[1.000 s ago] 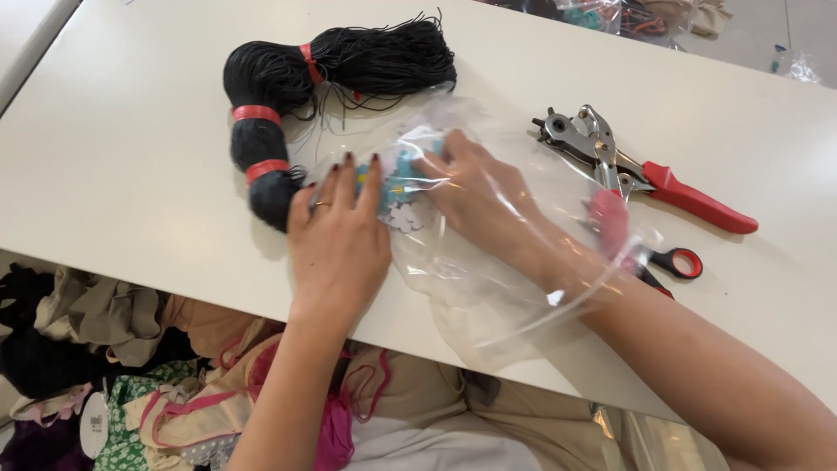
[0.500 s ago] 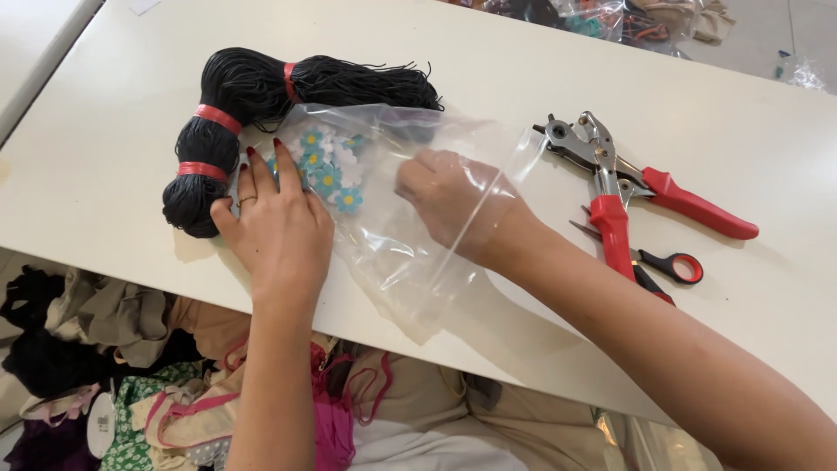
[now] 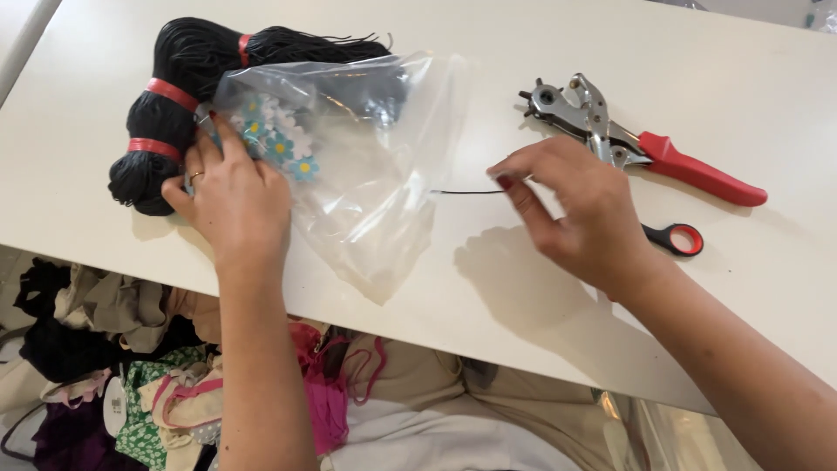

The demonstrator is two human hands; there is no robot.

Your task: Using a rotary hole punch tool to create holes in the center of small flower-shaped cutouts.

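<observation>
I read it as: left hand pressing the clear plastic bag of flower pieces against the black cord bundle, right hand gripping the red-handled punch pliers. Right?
Not quite. In the head view the right hand is not gripping the red-handled punch pliers; they lie free on the white table, and its fingertips pinch a thin black cord. The left hand does press the clear plastic bag of flower pieces against the black cord bundle.

We see a plain white counter (image 3: 488,288) under soft, even light that throws faint shadows. Below its near edge lies a heap of mixed fabrics (image 3: 131,366): black, beige, pink and green floral pieces.
</observation>
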